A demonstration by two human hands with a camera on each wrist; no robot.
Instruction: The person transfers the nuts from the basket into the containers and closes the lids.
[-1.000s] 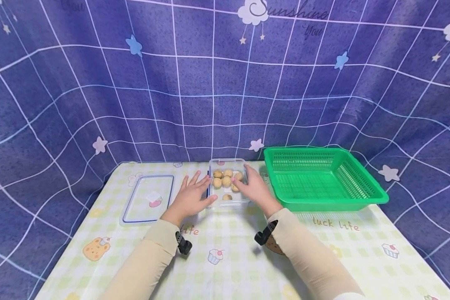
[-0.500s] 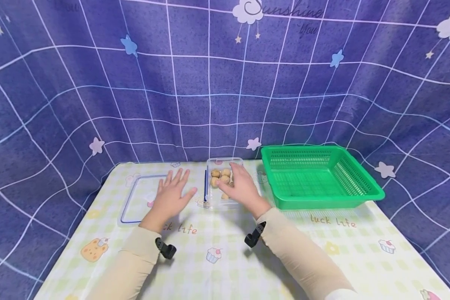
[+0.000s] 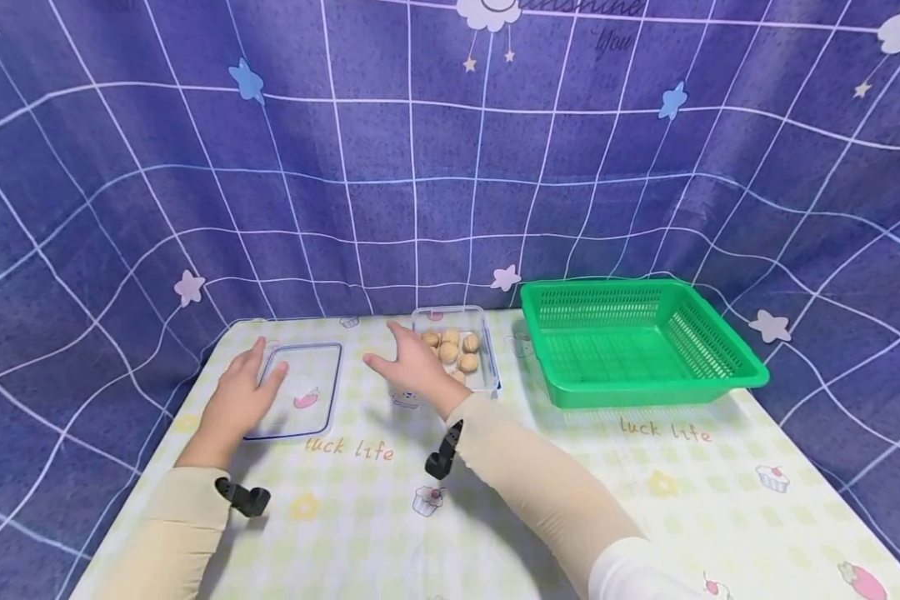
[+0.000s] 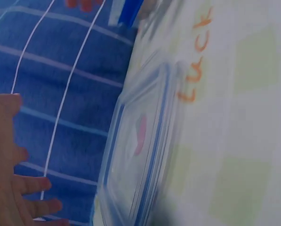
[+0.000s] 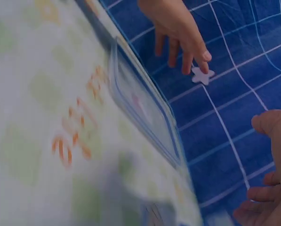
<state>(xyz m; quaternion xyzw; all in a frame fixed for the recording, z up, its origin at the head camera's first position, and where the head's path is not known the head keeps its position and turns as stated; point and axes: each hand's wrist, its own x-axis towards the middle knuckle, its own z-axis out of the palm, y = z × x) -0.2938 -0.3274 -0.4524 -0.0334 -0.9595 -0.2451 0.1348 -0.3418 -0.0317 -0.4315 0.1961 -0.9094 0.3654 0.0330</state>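
Observation:
My left hand [image 3: 232, 402] hovers at the left edge of a clear rectangular lid [image 3: 317, 375] with a blue seal, its fingers spread and holding nothing. The lid lies flat on the table. My right hand [image 3: 414, 367], also free of any object, reaches leftward between the lid and a clear plastic box [image 3: 492, 354], covering the box's near left corner. Several round tan walnuts [image 3: 448, 352] sit inside the uncovered box. In the right wrist view both hands show, the right hand [image 5: 267, 188] with thumb apart from its fingers, the left hand [image 5: 178, 35] beyond the lid.
A green perforated plastic basket [image 3: 645, 392] stands at the table's right rear. The patterned tablecloth [image 3: 540, 492] spreads across the front. Behind everything hangs a blue grid curtain [image 3: 450, 208].
My left hand has moved left from the box's side to the lid's left edge. My right hand has left the box's right side and swung left over it. Box and lid stay put.

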